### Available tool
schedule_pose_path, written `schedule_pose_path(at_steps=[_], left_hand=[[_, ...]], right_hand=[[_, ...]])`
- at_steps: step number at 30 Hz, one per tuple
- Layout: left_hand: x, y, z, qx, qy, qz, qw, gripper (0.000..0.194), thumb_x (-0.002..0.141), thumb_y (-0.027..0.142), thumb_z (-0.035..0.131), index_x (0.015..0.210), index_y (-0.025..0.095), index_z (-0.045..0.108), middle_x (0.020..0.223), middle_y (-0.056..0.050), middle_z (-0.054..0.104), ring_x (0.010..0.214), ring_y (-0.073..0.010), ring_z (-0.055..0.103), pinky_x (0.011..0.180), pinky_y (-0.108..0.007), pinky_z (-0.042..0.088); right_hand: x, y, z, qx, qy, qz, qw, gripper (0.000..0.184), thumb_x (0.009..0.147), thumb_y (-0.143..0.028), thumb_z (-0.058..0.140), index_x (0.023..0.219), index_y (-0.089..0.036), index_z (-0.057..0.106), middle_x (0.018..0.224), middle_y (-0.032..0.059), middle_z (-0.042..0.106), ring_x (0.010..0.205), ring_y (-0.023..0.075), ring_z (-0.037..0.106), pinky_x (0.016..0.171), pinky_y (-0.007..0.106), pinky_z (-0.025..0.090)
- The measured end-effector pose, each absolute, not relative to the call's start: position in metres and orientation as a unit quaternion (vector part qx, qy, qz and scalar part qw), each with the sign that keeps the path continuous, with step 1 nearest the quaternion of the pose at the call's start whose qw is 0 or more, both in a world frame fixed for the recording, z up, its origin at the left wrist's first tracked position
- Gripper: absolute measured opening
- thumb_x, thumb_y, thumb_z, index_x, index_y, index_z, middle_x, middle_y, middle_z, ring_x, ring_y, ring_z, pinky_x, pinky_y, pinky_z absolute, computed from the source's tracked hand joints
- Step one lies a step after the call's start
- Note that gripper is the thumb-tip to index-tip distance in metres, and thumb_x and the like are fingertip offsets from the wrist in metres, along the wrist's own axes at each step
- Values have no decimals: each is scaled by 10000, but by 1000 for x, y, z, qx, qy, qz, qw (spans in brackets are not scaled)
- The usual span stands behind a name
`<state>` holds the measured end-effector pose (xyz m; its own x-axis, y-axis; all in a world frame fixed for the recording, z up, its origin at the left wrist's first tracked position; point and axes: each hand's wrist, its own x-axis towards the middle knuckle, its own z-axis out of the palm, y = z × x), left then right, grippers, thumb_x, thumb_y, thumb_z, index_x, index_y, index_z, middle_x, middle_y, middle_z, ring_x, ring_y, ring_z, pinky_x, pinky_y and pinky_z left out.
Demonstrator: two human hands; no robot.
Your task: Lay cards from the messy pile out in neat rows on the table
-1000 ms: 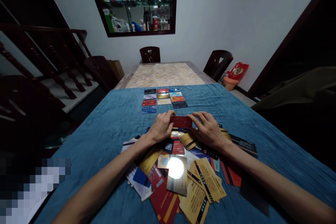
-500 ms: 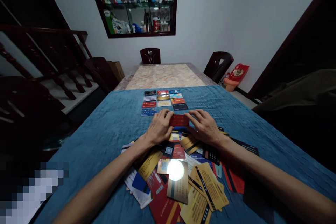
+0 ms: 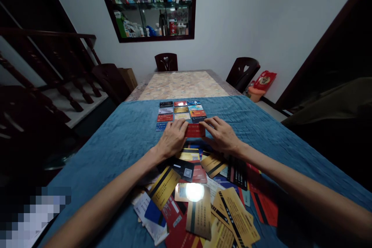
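Observation:
A red plastic card (image 3: 195, 130) is held by its two short ends between my hands. My left hand (image 3: 172, 136) pinches its left end and my right hand (image 3: 219, 133) its right end. Just beyond, several cards lie in neat rows, among them a gold card (image 3: 181, 110), a black card (image 3: 166, 104) and a blue card (image 3: 161, 126) partly behind my left fingers. Nearer me spreads a loose, overlapping pile of cards, with a yellow card (image 3: 164, 186), a gold card with a bright glare (image 3: 198, 217) and a red card (image 3: 266, 207).
A blue cloth (image 3: 110, 155) covers the near part of the table; its patterned far part (image 3: 180, 83) is uncovered. Dark chairs (image 3: 166, 62) stand around it. At the back right are an orange bucket (image 3: 255, 93) and a red bag (image 3: 265, 80). A wall cabinet (image 3: 154, 39) holds bottles.
Both hands have moved the red card slightly away from me and to the left, toward the rows. The card's lettering shows more clearly now.

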<state>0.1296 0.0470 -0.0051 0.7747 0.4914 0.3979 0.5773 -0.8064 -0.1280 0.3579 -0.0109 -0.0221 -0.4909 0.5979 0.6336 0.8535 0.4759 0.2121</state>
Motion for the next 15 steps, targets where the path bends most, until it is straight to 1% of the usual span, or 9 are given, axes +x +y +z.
schedule_pose_path(at_steps=[3,7,12,15], left_hand=[[128,53,-4,-936,-284,-160,130,395,885,210,540,1267,116,499,1302,-197,557,1183,-322,520,941,-448,430],[126,65,-3,-938,-281,-151,134,415,906,212,502,1308,110,488,1303,-202,556,1173,-319,522,937,-447,430],[126,83,4,-938,-289,-157,109,417,869,194,543,1282,142,524,1275,-190,555,1173,-326,508,950,-471,428],[128,94,12,-939,-295,-145,100,422,854,196,563,1272,142,531,1282,-191,546,1178,-334,495,959,-488,424]], right_hand=[[358,-3,-21,-439,-833,-243,233,415,897,-304,565,1267,-115,566,1131,178,607,1006,291,487,782,403,460],[356,10,-18,-440,-842,-219,221,409,887,-297,576,1255,-118,562,1135,172,598,1020,287,478,820,410,467],[356,31,-10,-453,-846,-195,201,463,866,-282,584,1303,-141,528,1186,172,574,1044,291,459,825,425,464],[356,44,-5,-457,-850,-191,179,467,842,-276,608,1283,-137,538,1190,172,571,1043,291,457,837,423,457]])
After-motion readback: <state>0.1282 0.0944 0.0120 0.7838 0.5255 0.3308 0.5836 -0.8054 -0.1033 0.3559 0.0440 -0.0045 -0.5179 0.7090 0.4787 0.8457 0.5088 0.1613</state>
